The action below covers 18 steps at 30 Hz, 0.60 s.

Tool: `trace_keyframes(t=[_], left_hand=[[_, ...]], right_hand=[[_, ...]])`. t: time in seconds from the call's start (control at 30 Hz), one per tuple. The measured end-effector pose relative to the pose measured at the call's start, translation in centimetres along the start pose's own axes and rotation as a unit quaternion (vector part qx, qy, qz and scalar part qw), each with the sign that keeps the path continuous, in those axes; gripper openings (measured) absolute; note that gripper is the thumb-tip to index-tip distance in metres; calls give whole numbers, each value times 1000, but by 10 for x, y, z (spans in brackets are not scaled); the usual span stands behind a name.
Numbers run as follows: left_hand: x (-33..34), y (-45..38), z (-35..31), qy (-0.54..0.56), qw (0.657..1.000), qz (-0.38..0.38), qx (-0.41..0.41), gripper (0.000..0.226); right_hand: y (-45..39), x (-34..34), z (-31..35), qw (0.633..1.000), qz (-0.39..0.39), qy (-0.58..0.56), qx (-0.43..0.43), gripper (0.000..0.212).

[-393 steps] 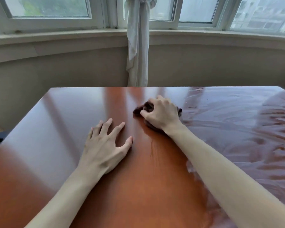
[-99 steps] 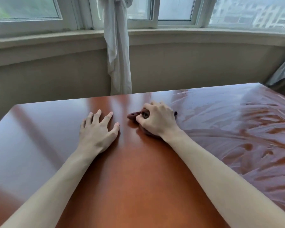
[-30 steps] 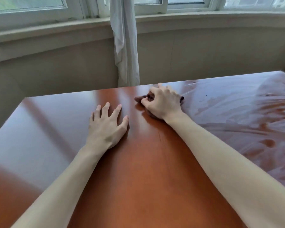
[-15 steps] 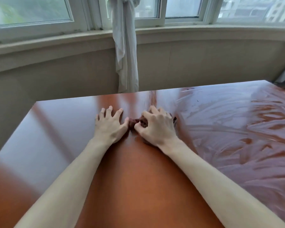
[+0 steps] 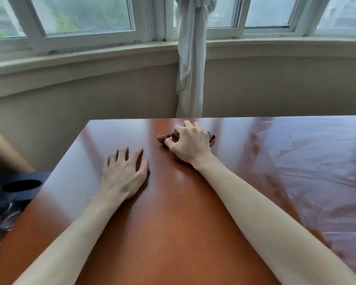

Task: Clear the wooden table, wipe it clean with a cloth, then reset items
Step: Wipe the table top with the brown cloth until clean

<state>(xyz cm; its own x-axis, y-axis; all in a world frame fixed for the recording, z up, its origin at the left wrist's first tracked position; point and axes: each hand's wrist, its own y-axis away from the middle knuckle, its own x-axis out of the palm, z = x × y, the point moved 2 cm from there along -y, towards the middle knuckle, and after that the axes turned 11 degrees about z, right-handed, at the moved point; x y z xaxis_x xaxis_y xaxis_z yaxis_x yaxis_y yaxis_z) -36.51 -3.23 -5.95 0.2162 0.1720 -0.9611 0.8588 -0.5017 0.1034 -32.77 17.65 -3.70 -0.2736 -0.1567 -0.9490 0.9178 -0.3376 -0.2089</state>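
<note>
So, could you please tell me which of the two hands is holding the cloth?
The right hand grips the bunched dark cloth near the table's far edge; the left hand rests spread on bare wood.

cloth (image 5: 211,139): dark brown, bunched | wooden table (image 5: 173,233): glossy, far edge

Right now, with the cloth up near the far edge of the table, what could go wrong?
1. The right hand grips the cloth close to the far edge of the table; a long stroke could push it off.
2. Wet streaks cover the table's right side; they may dry into marks.
3. The left hand rests flat on the glossy top and may leave prints.
</note>
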Motion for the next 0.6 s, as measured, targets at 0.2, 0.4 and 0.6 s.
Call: trace_keyframes(t=[0.2, 0.4, 0.6], left_hand=[[6, -3, 0, -12, 1000, -5, -10, 61], [2, 1, -3, 0, 1000, 6, -9, 60], [1, 4, -3, -10, 1000, 23, 0, 60]], right_hand=[[-125, 15, -40, 998, -8, -10, 65, 44], [-65, 6, -22, 999, -9, -11, 46, 38], [124, -17, 36, 998, -22, -34, -52, 33]])
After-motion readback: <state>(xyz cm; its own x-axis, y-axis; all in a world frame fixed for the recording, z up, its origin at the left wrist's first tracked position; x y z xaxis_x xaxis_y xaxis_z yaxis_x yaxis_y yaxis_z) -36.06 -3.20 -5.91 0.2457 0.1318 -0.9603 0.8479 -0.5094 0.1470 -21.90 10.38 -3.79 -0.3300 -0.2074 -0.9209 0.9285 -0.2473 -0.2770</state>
